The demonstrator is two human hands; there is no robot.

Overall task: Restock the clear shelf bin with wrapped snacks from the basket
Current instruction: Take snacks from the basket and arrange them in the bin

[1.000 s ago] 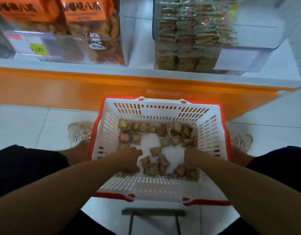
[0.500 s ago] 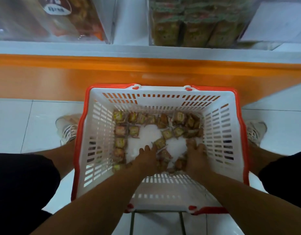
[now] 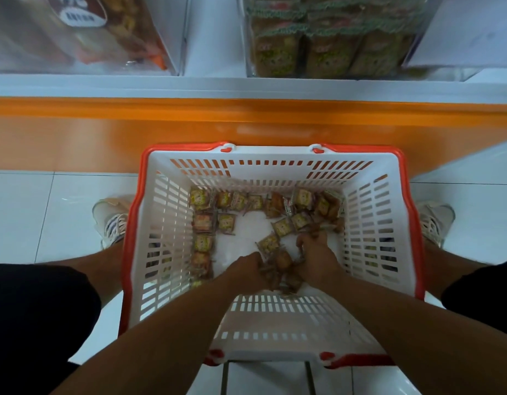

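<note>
Both hands, left hand (image 3: 248, 267) and right hand (image 3: 315, 252), curl around snacks (image 3: 280, 265) piled between them; bin (image 3: 326, 47) sits straight ahead, higher up.

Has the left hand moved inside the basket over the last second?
Yes. The left hand has gone right along the basket floor, closing on the right hand over the snacks.

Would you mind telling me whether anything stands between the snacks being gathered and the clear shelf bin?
Nothing visible blocks the way. Both hands, left hand and right hand, gather wrapped snacks inside the basket; the clear shelf bin sits above the orange shelf front.
</note>
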